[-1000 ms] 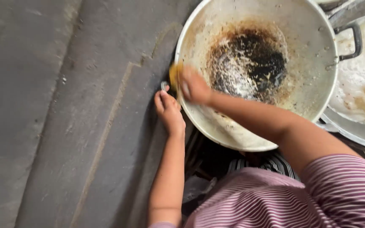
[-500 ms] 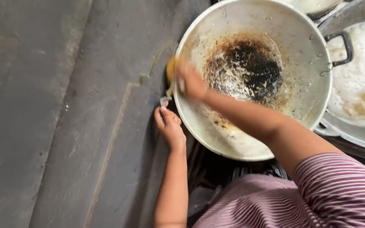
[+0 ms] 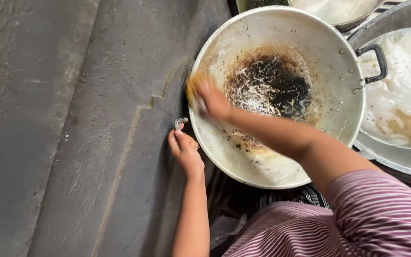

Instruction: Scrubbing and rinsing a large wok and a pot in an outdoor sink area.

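A large round metal pan (image 3: 329, 71) with a black burnt patch (image 3: 274, 83) in its middle lies tilted in front of me. My right hand (image 3: 210, 100) is inside it at the left rim, closed on a yellow scrubbing sponge (image 3: 193, 85), blurred by motion. My left hand (image 3: 184, 150) grips the pan's near-left rim by a small metal handle (image 3: 180, 123). A black handle (image 3: 374, 64) sticks out on the pan's right side.
A second metal basin (image 3: 405, 157) holding white foamy water sits at the right, partly under the pan. Another vessel (image 3: 338, 12) shows at the top edge. Rough grey concrete (image 3: 63, 128) fills the left. My striped pink sleeve (image 3: 357, 219) is at bottom right.
My right hand with the sponge has kept rubbing along the pan's left inner wall, shifting slightly. The left hand stays on the rim. The camera view has drifted a little.
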